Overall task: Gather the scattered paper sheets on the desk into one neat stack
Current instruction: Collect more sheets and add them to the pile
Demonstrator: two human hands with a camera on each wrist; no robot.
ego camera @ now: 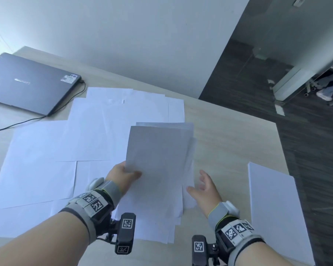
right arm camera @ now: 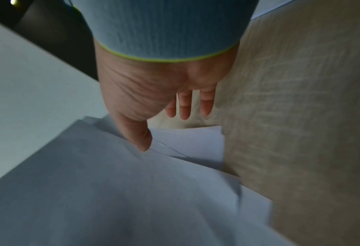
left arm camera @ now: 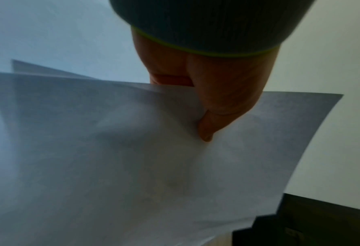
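Paper sheets (ego camera: 96,129) lie spread and overlapping across the desk (ego camera: 229,135). The left hand (ego camera: 123,174) pinches a small, uneven bundle (ego camera: 158,150) by its near-left edge, thumb on top, lifted clear of the sheets below. The right hand (ego camera: 204,186) hovers just beside the bundle's right edge — fingers straight and parted, gripping nothing, thumb close to the paper.

Judgement: the step in hand is squaring the held bundle. Edges are visibly staggered, so the right hand should steady the free side and both hands tap the bundle on the desk before more sheets are added.

One sheet (ego camera: 277,208) lies well apart at the right edge of the desk. A closed laptop (ego camera: 29,81) with its cable (ego camera: 69,104) sits at far left, just beside the farthest sheets — a snag risk when these are drawn in.
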